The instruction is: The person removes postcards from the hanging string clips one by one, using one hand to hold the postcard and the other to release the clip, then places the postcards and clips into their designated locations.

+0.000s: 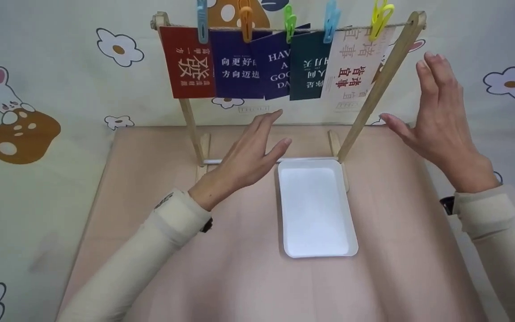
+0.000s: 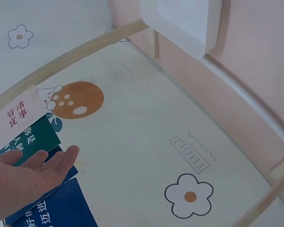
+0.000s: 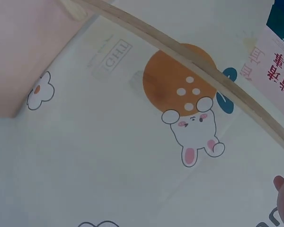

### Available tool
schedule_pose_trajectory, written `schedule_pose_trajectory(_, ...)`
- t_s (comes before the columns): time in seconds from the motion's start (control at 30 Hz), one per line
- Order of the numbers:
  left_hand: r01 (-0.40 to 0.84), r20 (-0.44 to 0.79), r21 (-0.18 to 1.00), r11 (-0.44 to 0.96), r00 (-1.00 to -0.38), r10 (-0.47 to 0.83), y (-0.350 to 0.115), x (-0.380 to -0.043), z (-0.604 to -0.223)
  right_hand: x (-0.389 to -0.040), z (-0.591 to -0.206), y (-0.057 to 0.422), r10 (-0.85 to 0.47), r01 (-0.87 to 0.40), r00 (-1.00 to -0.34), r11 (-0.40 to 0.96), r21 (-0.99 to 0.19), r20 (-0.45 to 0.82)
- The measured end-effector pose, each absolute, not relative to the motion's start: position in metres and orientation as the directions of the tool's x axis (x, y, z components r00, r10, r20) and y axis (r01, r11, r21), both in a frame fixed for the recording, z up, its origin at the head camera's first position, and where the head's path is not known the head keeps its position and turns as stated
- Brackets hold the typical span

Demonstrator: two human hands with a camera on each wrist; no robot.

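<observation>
l. hand [image 1: 249,150]: fingers extended & relaxed, nothing held. r. hand [image 1: 446,105]: same, fingers up, thumb toward the frame, nothing held.

location: five printed cards hang from the twine [image 1: 266,30]. from where i stand, the navy "have a good day" card [image 1: 277,67] is nearest the l. fingertips, just above them; contact appears nil. the other navy card [image 1: 237,65] & the red card [image 1: 190,62] lie up & left of those fingers; the dark green card [image 1: 306,67] up & right. the pale pink card [image 1: 351,67] hangs between the two hands' fingers, w/ the r. post of the wooden frame [image 1: 376,96] between it & the r. thumb.

handling (est.): cards v. light, thin, fairly stiff; prob. smooth, so apt to slide; corners may crease. hold by the lower edge, thumb in front, fingers behind; n.b. neighbours overlap, so separate them first. plastic clothespins, e.g. the green one [image 1: 289,18] above the l. fingertips: light, springy; squeeze the upper tails only, w/ the card supported. avoid tugging: twine may sag, frame may tip.

white plastic tray [image 1: 318,210]: below & right of the l. fingers, touching neither hand; light, rigid, grip by the rim.
</observation>
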State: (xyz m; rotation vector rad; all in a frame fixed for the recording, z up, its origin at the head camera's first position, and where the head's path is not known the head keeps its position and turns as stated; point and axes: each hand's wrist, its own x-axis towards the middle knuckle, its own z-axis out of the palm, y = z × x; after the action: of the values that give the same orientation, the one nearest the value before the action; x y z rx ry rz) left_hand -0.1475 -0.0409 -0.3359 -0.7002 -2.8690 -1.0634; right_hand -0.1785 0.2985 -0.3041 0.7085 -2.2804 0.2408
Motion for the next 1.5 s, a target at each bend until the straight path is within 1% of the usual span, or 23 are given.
schedule_pose_trajectory(0.23, 0.376, 0.174, 0.722, 0.581, -0.911, 0.375, -0.029, -0.157, -0.327, -0.188, -0.281, 0.293, -0.457, -0.553, -0.569, 0.828, 0.093, 0.684)
schedule_pose_trajectory(0.47, 0.383, 0.197, 0.774, 0.504, -0.902, 0.383, -0.014, -0.165, -0.316, -0.198, -0.26, 0.283, -0.487, -0.578, -0.496, 0.803, 0.145, 0.719)
schedule_pose_trajectory(0.6, 0.368, 0.204, 0.821, 0.436, -0.903, 0.379, -0.005, -0.171, -0.312, -0.204, -0.248, 0.279, -0.503, -0.579, -0.496, 0.799, 0.163, 0.707)
schedule_pose_trajectory(0.73, 0.34, 0.19, 0.851, 0.4, -0.91, 0.369, 0.001, -0.176, -0.311, -0.209, -0.236, 0.275, -0.499, -0.553, -0.557, 0.819, 0.152, 0.664)
schedule_pose_trajectory(0.83, 0.332, 0.188, 0.857, 0.393, -0.913, 0.363, 0.006, -0.18, -0.309, -0.211, -0.228, 0.273, -0.478, -0.516, -0.636, 0.847, 0.126, 0.606)
schedule_pose_trajectory(0.93, 0.334, 0.186, 0.854, 0.4, -0.913, 0.364, 0.011, -0.183, -0.308, -0.212, -0.222, 0.27, -0.456, -0.504, -0.693, 0.86, 0.077, 0.559)
schedule_pose_trajectory(1.03, 0.327, 0.18, 0.854, 0.404, -0.915, 0.36, 0.017, -0.186, -0.306, -0.214, -0.215, 0.267, -0.446, -0.51, -0.717, 0.86, 0.033, 0.536)
schedule_pose_trajectory(1.13, 0.303, 0.161, 0.862, 0.407, -0.924, 0.347, 0.021, -0.19, -0.302, -0.217, -0.208, 0.263, -0.456, -0.537, -0.712, 0.844, 0.004, 0.535)
schedule_pose_trajectory(1.2, 0.279, 0.141, 0.869, 0.408, -0.931, 0.336, 0.024, -0.193, -0.299, -0.22, -0.204, 0.261, -0.454, -0.547, -0.721, 0.837, -0.027, 0.523)
schedule_pose_trajectory(1.33, 0.226, 0.105, 0.896, 0.382, -0.944, 0.312, 0.032, -0.199, -0.298, -0.224, -0.199, 0.257, -0.429, -0.525, -0.778, 0.845, -0.101, 0.459)
schedule_pose_trajectory(1.5, 0.195, 0.099, 0.922, 0.334, -0.954, 0.282, 0.041, -0.204, -0.3, -0.228, -0.194, 0.253, -0.38, -0.475, -0.848, 0.854, -0.211, 0.368)
